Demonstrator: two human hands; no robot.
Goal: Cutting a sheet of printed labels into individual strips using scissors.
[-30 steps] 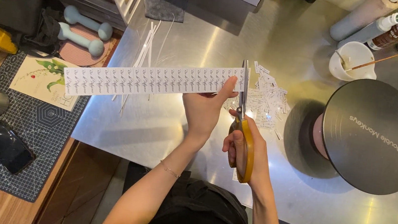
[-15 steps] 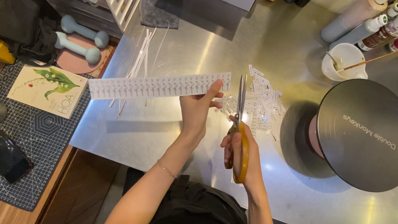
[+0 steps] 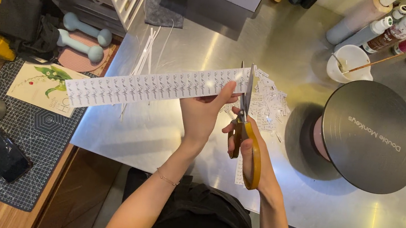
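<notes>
Steel counter (image 3: 168,141): 1 label strip (image 3: 154,87) pinched in left hand (image 3: 205,114), 1 scissors (image 3: 245,129) gripped in right hand (image 3: 255,151).

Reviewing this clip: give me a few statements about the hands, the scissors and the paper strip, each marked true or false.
1. The left hand holds a long printed paper strip by its right end. True.
2. The right hand holds a craft knife. False: it holds yellow-handled scissors.
3. The scissor blades point away from the person, at the strip's end. True.
4. Small cut paper pieces are heaped on the cutting mat. False: they lie on the steel table, beyond the scissors.
5. The dark turntable stands left of the hands. False: it stands to their right.
</notes>
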